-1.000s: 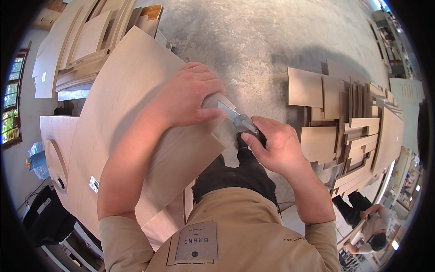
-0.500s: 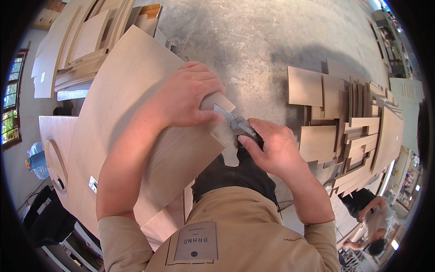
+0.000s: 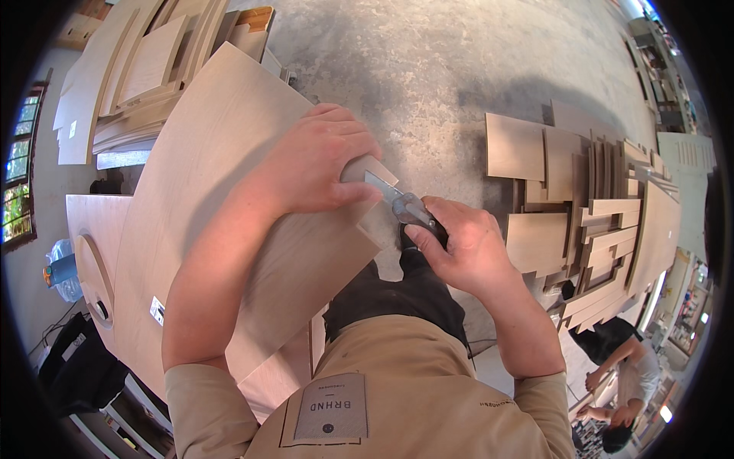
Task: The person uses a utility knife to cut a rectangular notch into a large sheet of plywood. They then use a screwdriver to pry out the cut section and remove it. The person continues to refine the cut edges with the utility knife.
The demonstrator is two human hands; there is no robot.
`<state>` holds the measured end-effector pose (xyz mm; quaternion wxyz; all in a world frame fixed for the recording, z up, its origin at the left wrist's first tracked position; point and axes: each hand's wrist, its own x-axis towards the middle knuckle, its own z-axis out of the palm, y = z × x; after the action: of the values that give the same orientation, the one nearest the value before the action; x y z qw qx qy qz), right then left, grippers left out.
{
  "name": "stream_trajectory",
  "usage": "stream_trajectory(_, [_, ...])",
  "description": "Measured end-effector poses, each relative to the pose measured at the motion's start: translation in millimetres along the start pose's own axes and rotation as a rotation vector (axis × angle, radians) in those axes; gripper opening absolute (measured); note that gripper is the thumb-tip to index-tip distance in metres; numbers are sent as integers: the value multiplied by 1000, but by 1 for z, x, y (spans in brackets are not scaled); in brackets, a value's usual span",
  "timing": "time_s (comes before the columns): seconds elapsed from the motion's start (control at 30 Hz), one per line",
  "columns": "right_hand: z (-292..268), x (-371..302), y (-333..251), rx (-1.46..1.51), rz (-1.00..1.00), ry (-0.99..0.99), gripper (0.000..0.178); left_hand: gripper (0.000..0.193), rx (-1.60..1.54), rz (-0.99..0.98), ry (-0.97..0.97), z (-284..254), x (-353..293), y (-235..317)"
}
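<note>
A broad, light-brown wooden panel point(image 3: 206, 145) lies in front of me at the left, with a step-shaped notch cut into its right end. My left hand point(image 3: 325, 157) grips the narrow tongue beside this notch; its fingers bend over the far edge and the thumb lies along the near side. In my right hand point(image 3: 468, 241) is a utility knife point(image 3: 413, 209) with a wide grey blade and a dark handle. The blade rests at the notch's edge, close to my left thumb. My palm hides most of the handle.
Stacked boards point(image 3: 145, 69) stand at the far left, and more wooden pieces point(image 3: 573, 206) are piled to the right. Beneath my panel is another panel point(image 3: 92, 222) with a curved wooden piece on it. A co-worker point(image 3: 634, 371) bends over at the lower right. Concrete floor point(image 3: 413, 76) lies ahead.
The knife and my right hand have shifted slightly right and toward me, and the blade has turned a little. My left hand has barely moved. The co-worker's arms and head have moved.
</note>
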<state>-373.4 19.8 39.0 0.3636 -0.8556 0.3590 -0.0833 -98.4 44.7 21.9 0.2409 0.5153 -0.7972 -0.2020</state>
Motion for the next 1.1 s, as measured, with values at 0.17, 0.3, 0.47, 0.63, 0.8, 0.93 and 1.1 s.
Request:
stream_trajectory(0.17, [-2, 0, 0, -6, 21, -6, 31, 40, 3, -10, -3, 0, 1, 0])
stream_trajectory(0.3, [-1, 2, 3, 4, 24, 12, 30, 35, 10, -34, -4, 1, 1, 0])
stream_trajectory(0.47, [-2, 6, 24, 89, 31, 247, 27, 39, -28, -108, 106, 7, 1, 0])
stream_trajectory(0.63, [-3, -10, 54, 462, 419, 418, 30, 44, 66, -45, 101, 8, 3, 4])
stream_trajectory(0.8, [16, -31, 62, 589, 445, 381, 25, 46, 193, -234, 46, 16, 13, 17])
stream_trajectory(0.93, [29, -33, 52, 716, 421, 332, 18, 39, 212, -257, 64, 22, 16, 20])
stream_trajectory(1.1, [27, -26, 29, 501, 274, 198, 21, 30, 63, -228, 440, 26, 18, 7])
